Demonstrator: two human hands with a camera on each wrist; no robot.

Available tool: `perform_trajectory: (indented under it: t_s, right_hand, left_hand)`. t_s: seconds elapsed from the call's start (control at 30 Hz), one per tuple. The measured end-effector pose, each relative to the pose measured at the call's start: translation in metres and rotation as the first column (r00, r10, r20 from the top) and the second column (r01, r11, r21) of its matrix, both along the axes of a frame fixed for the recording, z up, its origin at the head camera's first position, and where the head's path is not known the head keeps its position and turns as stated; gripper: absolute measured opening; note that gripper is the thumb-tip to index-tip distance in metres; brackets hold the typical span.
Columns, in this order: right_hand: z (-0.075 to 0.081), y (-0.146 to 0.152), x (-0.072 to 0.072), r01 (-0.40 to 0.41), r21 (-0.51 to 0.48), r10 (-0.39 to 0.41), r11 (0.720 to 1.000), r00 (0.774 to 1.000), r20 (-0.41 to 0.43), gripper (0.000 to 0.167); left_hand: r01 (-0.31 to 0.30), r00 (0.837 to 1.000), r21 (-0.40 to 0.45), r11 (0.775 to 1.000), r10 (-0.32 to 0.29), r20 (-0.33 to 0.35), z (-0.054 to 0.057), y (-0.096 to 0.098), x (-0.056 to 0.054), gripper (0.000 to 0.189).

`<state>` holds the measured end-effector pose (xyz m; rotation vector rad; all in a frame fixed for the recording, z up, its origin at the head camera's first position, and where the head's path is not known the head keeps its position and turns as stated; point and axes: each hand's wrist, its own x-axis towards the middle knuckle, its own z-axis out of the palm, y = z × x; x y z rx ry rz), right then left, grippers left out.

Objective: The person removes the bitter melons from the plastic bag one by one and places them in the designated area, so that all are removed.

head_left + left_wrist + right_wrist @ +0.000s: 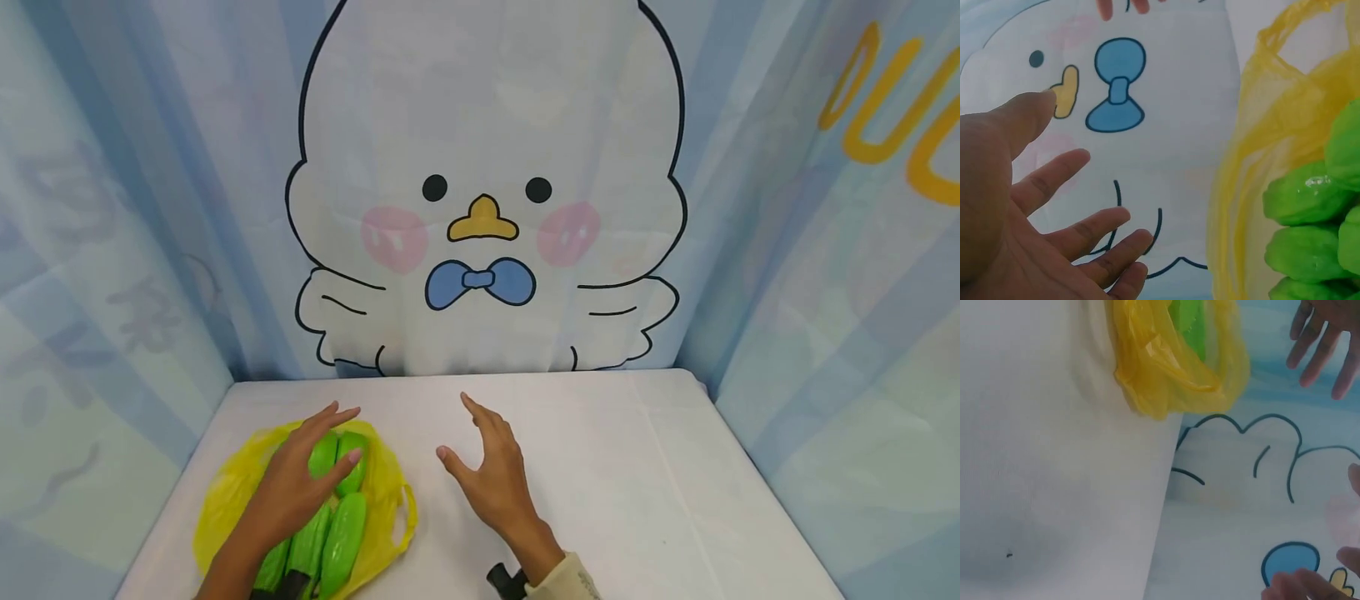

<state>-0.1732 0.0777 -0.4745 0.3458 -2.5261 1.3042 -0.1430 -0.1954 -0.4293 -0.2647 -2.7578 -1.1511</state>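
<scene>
A yellow plastic bag (225, 492) lies spread on the left part of the white table, its mouth open around several glossy green cucumber-like vegetables (345, 533). Above the bag hovers my left hand (288, 487), fingers spread and holding nothing; it hides some of the vegetables in the head view. My right hand (491, 475) is raised over the table to the right of the bag, thumb apart from the fingers and nothing between them. Rounded, ridged ends of the green vegetables (1307, 194) show in the left wrist view. In the right wrist view, the fingers (1304, 587) of my right hand enter at the bottom.
The white table (637, 483) stretches to the right of the bag. A curtain (480, 333) printed with a cartoon bird stands behind its far edge, and curtains also close off both sides. One bag handle loop (408, 512) points toward the right hand.
</scene>
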Motion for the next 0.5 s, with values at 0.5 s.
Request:
perform_trajectory:
  t_s: [0.5]
  right_hand:
    - [-0.009, -0.039, 0.002, -0.106, -0.044, 0.109, 0.993, 0.993, 0.054, 0.074]
  left_hand:
    - [-0.002, 1.000, -0.036, 0.999, 0.001, -0.027, -0.020, -0.057, 0.011, 0.059]
